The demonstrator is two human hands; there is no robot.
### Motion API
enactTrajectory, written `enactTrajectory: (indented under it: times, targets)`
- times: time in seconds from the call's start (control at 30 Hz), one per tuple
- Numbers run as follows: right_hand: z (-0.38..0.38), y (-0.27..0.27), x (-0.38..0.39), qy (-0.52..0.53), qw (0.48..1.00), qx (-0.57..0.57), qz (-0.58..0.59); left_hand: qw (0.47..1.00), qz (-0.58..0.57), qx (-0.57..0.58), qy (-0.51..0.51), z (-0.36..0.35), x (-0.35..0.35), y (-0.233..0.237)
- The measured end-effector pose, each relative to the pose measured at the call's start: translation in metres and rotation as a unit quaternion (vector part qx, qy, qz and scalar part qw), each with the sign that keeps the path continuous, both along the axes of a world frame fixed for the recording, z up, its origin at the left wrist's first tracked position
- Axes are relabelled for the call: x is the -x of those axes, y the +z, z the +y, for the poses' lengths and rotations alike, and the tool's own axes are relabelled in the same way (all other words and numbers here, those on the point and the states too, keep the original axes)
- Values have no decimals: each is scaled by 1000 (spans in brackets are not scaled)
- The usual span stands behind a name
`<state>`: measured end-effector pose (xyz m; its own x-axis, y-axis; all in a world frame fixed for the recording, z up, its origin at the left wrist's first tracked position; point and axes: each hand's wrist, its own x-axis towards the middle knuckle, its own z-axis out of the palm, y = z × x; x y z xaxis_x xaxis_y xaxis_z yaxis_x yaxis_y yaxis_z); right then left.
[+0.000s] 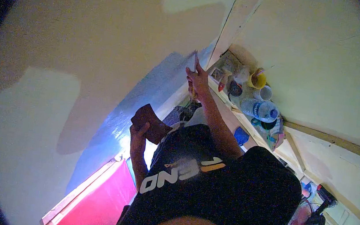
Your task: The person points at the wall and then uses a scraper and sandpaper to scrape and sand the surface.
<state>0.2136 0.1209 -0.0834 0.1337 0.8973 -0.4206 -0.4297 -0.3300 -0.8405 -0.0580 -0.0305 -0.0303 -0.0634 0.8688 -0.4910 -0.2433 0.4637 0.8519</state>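
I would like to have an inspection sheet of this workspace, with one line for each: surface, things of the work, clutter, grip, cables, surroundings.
Surface: wall shows tan, pale and bluish-grey areas; some may be only shadow.
Things of the work: flat-bladed tool; dark brown piece, exact kind unclear.
Clutter: yellow cup, white cup and clear bottle stand or lie close together, among smaller items.
Grip: left hand holds the brown piece; right hand holds the tool, blade near the wall, contact unclear.
Cables: nothing seen for certain.
Surroundings: pink panel lower left; wooden strip at right.
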Motion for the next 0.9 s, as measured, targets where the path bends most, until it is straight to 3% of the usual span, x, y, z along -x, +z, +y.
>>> enactTrajectory:
  times: [0.07,0.17,0.27,0.37,0.47,0.57,0.67,0.8,0.9]
  targets:
    - [8,-15,-6,-29,1000,0,-2,1000,-2,-5,4,-5,-3,2]
    - [-2,10,4,-12,998,54,13,1000,31,-5,1,-3,-7,6]
    - [7,-24,-2,-12,1000,3,-15,998,52,7,-24,-2,-4,2]
    - [3,-12,-1,-25,998,32,43,998,53,-5,-27,-3,-3,1]
    - [-2,0,2,-14,1000,5,23,999,27,-6,-25,-3,-3,0]
    - [2,-2,-2,-22,999,13,43,997,79,18,18,-10,3,-12]
    - [-3,12,4,-21,997,26,70,995,86,8,-45,-6,-1,0]
    - [1,-5,-1,-26,998,-9,52,998,62,12,-26,-8,-10,11]
    - [3,-2,-4,-19,998,1,57,992,107,11,-62,-6,-14,16]
